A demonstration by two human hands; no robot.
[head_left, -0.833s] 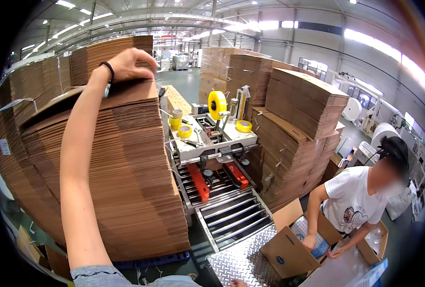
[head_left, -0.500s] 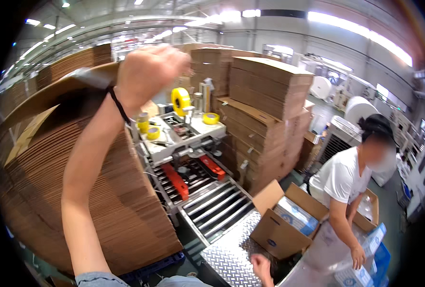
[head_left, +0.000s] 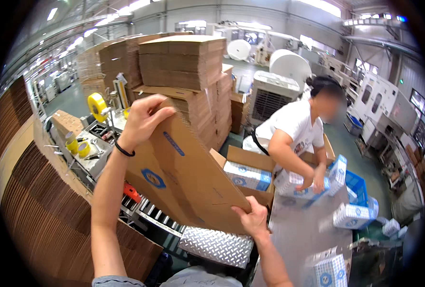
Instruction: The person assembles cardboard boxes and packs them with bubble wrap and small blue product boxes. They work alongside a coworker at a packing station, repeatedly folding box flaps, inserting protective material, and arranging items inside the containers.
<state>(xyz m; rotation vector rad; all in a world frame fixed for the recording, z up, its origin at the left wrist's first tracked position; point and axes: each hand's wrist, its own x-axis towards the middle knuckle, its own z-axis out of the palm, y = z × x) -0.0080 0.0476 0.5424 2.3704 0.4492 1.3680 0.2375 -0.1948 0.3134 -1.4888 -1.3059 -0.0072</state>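
Observation:
A flat, folded cardboard box with blue printed marks is held up tilted between my two hands. My left hand pinches its upper edge, thumb on the near face. At its lower right corner my right hand grips the edge. Behind the cardboard stands an open carton with blue-and-white packs in it. The cardboard hides part of the roller conveyor and of the taping machine. Below it shows a diamond-plate metal step.
Tall stacks of flat cardboard rise at my left, more behind. A co-worker handles packs at the metal table on the right. A blue crate stands beyond it. Yellow tape rolls are on the machine.
My left hand has come down from above the left stack, now holding a flat cardboard box. The right hand has risen to grip it too. The view has swung right.

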